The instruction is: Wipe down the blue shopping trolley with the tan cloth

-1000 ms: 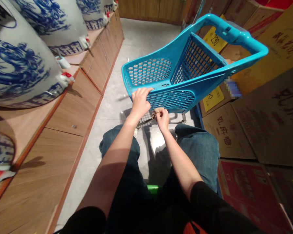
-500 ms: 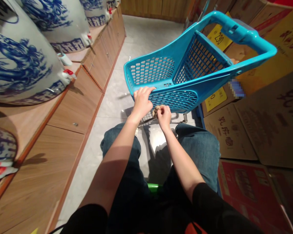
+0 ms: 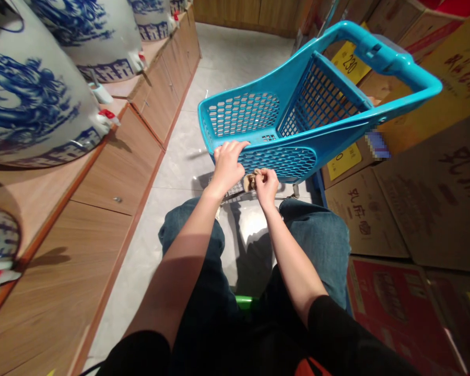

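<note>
A blue plastic shopping cart [image 3: 325,142] stands in front of my knees, its handle toward the upper right. My left hand [image 3: 228,166] is closed over the cart's near top rim, close to its front end. Just right of it and lower, my right hand [image 3: 268,187] pinches a small crumpled rag [image 3: 249,182], beige with dark brown patches. The rag is by the lower part of the cart's perforated near side; whether it touches the plastic I cannot tell. Part of the rag is hidden behind my fingers.
Large blue-and-white ceramic jars [image 3: 27,104] with red-handled taps line a wooden cabinet [image 3: 102,209] on the left. Stacked cardboard boxes [image 3: 364,216] and yellow price signs [image 3: 347,162] crowd the right side. A green seat edge [image 3: 246,302] shows between my legs.
My right hand has shifted slightly right and down, and more of the rag shows beside its fingers. My left hand keeps its place on the cart's rim.
</note>
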Tool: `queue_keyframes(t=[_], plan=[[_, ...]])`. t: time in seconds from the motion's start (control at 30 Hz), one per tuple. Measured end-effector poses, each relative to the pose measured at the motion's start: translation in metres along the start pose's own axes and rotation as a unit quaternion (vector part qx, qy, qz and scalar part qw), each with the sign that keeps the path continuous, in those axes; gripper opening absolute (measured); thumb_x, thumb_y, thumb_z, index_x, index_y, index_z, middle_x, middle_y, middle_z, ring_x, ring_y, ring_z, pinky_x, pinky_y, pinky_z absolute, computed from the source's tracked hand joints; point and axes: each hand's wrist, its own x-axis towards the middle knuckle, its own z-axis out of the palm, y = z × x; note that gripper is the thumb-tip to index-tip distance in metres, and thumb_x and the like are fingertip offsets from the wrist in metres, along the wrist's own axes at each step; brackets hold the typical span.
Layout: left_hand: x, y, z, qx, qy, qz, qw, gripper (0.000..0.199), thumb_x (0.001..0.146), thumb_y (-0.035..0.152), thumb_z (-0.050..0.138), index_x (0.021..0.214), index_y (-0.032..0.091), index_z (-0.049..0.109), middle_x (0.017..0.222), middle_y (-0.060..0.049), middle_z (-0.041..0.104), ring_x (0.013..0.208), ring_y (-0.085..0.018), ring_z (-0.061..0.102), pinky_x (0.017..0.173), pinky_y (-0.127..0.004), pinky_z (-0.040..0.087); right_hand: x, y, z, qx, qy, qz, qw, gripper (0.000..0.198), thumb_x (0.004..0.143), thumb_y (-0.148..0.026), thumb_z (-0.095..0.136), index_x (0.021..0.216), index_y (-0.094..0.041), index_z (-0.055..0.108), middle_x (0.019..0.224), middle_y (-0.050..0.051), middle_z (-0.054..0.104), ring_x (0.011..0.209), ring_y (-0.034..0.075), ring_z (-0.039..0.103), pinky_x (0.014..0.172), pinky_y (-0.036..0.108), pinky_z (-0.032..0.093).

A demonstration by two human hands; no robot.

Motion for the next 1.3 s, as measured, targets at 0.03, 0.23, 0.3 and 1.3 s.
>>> queue_keyframes(t=[0.03, 0.23, 0.3, 1.3], plan=[[0.000, 0.000, 0.000, 0.000, 0.000, 0.000, 1.000, 0.076, 0.073, 0.003, 0.048, 0.143, 0.028, 0.066, 0.136, -0.008, 0.070, 0.134, -0.035, 0.056, 0.116, -0.053, 0.038, 0.002, -0.003, 0.000, 0.010, 0.013, -0.019, 1.000, 0.009, 0.089, -0.024, 0.057, 0.087, -0.023, 0.066, 0.093, 0.005, 0.068, 0.091, 0.021, 0.061, 0.087, 0.033, 0.051], [0.004, -0.002, 0.001, 0.008, -0.013, -0.005, 1.000, 0.076, 0.074, 0.004, 0.048, 0.145, 0.024, 0.064, 0.137, -0.011, 0.069, 0.135, -0.035, 0.055, 0.116, -0.052, 0.038, 0.009, -0.004, 0.006, 0.018, 0.019, 0.031, 0.999, 0.008, 0.088, -0.026, 0.054, 0.085, -0.023, 0.061, 0.088, 0.003, 0.065, 0.088, 0.020, 0.059, 0.089, 0.034, 0.051], [0.007, -0.003, 0.002, 0.010, -0.010, -0.005, 1.000, 0.076, 0.074, 0.004, 0.048, 0.145, 0.026, 0.064, 0.137, -0.010, 0.069, 0.135, -0.035, 0.055, 0.116, -0.052, 0.038, 0.012, 0.000, 0.006, 0.004, -0.005, 0.041, 0.999, 0.008, 0.089, -0.026, 0.053, 0.086, -0.023, 0.060, 0.092, 0.005, 0.067, 0.093, 0.021, 0.062, 0.093, 0.035, 0.051], [0.000, -0.001, -0.001, 0.007, 0.005, -0.009, 1.000, 0.072, 0.073, 0.006, 0.049, 0.139, 0.028, 0.067, 0.134, -0.009, 0.071, 0.134, -0.035, 0.057, 0.115, -0.054, 0.039, 0.003, -0.010, -0.005, 0.000, -0.012, 0.002, 1.000, 0.010, 0.089, -0.018, 0.056, 0.087, -0.023, 0.064, 0.095, 0.005, 0.068, 0.095, 0.022, 0.062, 0.091, 0.034, 0.051]])
